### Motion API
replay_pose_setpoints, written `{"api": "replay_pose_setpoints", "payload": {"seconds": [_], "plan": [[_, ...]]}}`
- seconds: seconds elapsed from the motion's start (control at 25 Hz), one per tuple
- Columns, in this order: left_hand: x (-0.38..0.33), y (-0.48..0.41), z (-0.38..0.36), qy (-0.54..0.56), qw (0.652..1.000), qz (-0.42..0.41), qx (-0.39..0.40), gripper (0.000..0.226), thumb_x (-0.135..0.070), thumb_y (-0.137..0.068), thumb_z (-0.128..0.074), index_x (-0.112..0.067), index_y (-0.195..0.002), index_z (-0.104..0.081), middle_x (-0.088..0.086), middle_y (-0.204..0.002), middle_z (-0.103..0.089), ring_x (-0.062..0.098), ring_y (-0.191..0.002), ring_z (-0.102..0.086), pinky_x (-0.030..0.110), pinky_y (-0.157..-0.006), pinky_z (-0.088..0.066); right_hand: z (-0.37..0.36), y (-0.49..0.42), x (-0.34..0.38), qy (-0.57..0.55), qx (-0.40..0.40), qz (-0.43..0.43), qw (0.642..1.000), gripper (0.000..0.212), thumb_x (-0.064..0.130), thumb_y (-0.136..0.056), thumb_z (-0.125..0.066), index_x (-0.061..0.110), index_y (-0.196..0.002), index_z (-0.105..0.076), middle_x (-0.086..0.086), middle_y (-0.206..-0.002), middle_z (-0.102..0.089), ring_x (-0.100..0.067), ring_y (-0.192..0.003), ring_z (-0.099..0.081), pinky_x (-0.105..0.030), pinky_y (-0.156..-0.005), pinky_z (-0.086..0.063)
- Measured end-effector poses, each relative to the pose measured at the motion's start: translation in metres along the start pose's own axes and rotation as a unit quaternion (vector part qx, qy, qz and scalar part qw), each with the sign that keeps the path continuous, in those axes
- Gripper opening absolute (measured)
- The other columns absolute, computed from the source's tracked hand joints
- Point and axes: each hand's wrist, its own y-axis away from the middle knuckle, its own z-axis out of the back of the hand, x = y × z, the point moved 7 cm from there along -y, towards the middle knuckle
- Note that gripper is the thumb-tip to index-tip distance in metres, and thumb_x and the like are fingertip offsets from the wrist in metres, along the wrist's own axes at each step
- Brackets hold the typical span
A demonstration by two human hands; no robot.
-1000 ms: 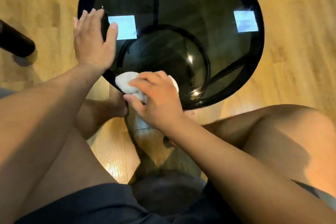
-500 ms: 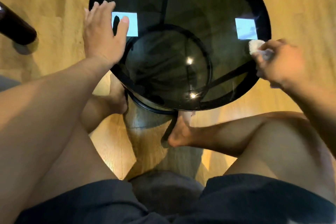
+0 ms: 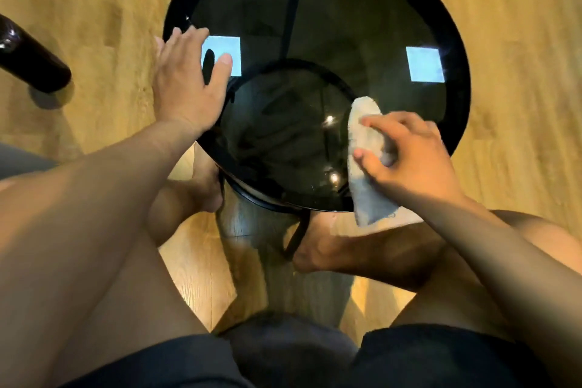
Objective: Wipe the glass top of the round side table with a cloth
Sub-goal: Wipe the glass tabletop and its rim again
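So the cloth point(image 3: 365, 164) is a pale little rag, folded long, lying on the dark glass top point(image 3: 315, 25) at about 5 o'clock on the disc, with its near end hanging off the rim toward the person's knees. The right hand point(image 3: 406, 157) sits on top of it, fingers curled over and pinching the fabric, thumb tucked on the inner side; the cloth pokes out at 12 o'clock past the fingertips and trails out at 6 below the palm. My guess is that's a mid-swipe grip, pressing down so the rag drags flat.

The left hand point(image 3: 185, 85) is spread open, flat, holding nothing, planted on the rim at roughly 9 o'clock, probably bracing the round side table so it doesn't scoot. Outside that: wood floor point(image 3: 519, 9), bare feet underneath, and a dark cylinder-ish thing point(image 3: 28, 63) off at 9 o'clock.
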Motion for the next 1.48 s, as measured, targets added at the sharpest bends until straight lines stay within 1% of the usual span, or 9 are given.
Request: {"api": "replay_pose_setpoints", "payload": {"seconds": [0.16, 0.32, 0.44, 0.64, 0.8, 1.0, 1.12, 1.36, 1.48], "plan": [[0.001, 0.0, -0.001, 0.003, 1.0, 0.004, 0.0, 0.058, -0.049, -0.099, -0.032, -0.015, -0.144, -0.043, 0.008, -0.154, -0.042, 0.027, -0.149, -0.026, 0.041, -0.124, -0.01, -0.034, 0.01, 0.033, -0.074, -0.009, -0.05, 0.996, 0.048, 0.04, -0.092, -0.059, 0.025, -0.136, -0.049, -0.011, -0.128, -0.048, -0.031, -0.117, -0.048, -0.036, -0.095, -0.041], [-0.001, 0.002, -0.001, -0.009, 1.0, 0.001, 0.001, 0.059, -0.049, -0.098, -0.03, -0.016, -0.144, -0.043, 0.008, -0.153, -0.044, 0.027, -0.149, -0.027, 0.045, -0.124, -0.014, -0.078, 0.011, 0.163, -0.054, -0.001, 0.138, 0.989, 0.041, 0.031, -0.086, -0.067, 0.023, -0.125, -0.059, -0.017, -0.119, -0.056, -0.034, -0.1, -0.054, -0.04, -0.079, -0.051], [0.001, 0.001, -0.002, 0.002, 1.0, 0.003, 0.006, 0.059, -0.048, -0.098, -0.03, -0.013, -0.144, -0.044, 0.009, -0.152, -0.044, 0.027, -0.149, -0.027, 0.044, -0.124, -0.013, -0.061, -0.012, 0.12, -0.03, 0.025, 0.205, 0.978, 0.033, 0.025, -0.087, -0.062, 0.023, -0.12, -0.063, -0.018, -0.111, -0.059, -0.037, -0.095, -0.056, -0.037, -0.074, -0.049], [0.003, 0.002, 0.0, 0.013, 1.0, 0.016, -0.005, 0.056, -0.047, -0.099, -0.03, -0.017, -0.145, -0.042, 0.006, -0.154, -0.042, 0.024, -0.149, -0.026, 0.043, -0.124, -0.013, 0.032, -0.086, -0.106, 0.066, -0.069, -0.103, 0.99, 0.04, 0.031, -0.083, -0.049, 0.02, -0.12, -0.058, -0.022, -0.112, -0.061, -0.042, -0.101, -0.061, -0.04, -0.086, -0.049], [0.002, 0.001, 0.0, 0.024, 1.0, 0.01, -0.005, 0.058, -0.047, -0.099, -0.029, -0.016, -0.146, -0.042, 0.007, -0.155, -0.041, 0.025, -0.149, -0.026, 0.043, -0.124, -0.013, 0.025, -0.097, -0.092, 0.005, -0.144, -0.203, 0.968, 0.041, 0.031, -0.087, -0.045, 0.017, -0.124, -0.055, -0.016, -0.116, -0.065, -0.038, -0.11, -0.059, -0.036, -0.09, -0.043], [0.002, 0.001, 0.0, 0.036, 0.999, 0.003, -0.007, 0.057, -0.041, -0.1, -0.025, -0.014, -0.146, -0.042, 0.009, -0.156, -0.039, 0.025, -0.149, -0.025, 0.04, -0.124, -0.009, -0.07, -0.056, 0.138, -0.09, -0.086, 0.049, 0.991, 0.04, 0.027, -0.082, -0.063, 0.02, -0.121, -0.059, -0.003, -0.092, -0.059, -0.022, -0.078, -0.06, -0.025, -0.064, -0.038], [0.005, 0.002, -0.002, 0.046, 0.999, 0.013, -0.013, 0.058, -0.041, -0.1, -0.02, -0.014, -0.148, -0.04, 0.01, -0.158, -0.036, 0.024, -0.15, -0.024, 0.038, -0.124, -0.008, -0.076, -0.049, 0.166, -0.106, -0.017, 0.15, 0.983, 0.044, 0.028, -0.084, -0.064, 0.02, -0.126, -0.055, -0.005, -0.098, -0.052, -0.021, -0.081, -0.054, -0.028, -0.063, -0.039], [0.004, 0.002, -0.002, 0.043, 0.999, 0.005, -0.023, 0.059, -0.044, -0.1, -0.021, -0.014, -0.148, -0.039, 0.009, -0.158, -0.036, 0.023, -0.15, -0.023, 0.038, -0.125, -0.008, 0.045, -0.1, -0.105, 0.093, -0.06, -0.168, 0.98, 0.042, 0.035, -0.084, -0.052, 0.021, -0.124, -0.051, -0.021, -0.116, -0.06, -0.045, -0.105, -0.058, -0.049, -0.089, -0.05], [0.007, -0.001, -0.002, 0.04, 0.999, 0.01, -0.013, 0.061, -0.047, -0.099, -0.021, -0.015, -0.148, -0.04, 0.008, -0.158, -0.036, 0.023, -0.15, -0.024, 0.034, -0.123, -0.006, 0.032, -0.116, -0.088, 0.057, -0.099, -0.205, 0.972, 0.046, 0.035, -0.086, -0.044, 0.011, -0.125, -0.052, -0.027, -0.116, -0.06, -0.048, -0.108, -0.056, -0.048, -0.09, -0.045]]}}
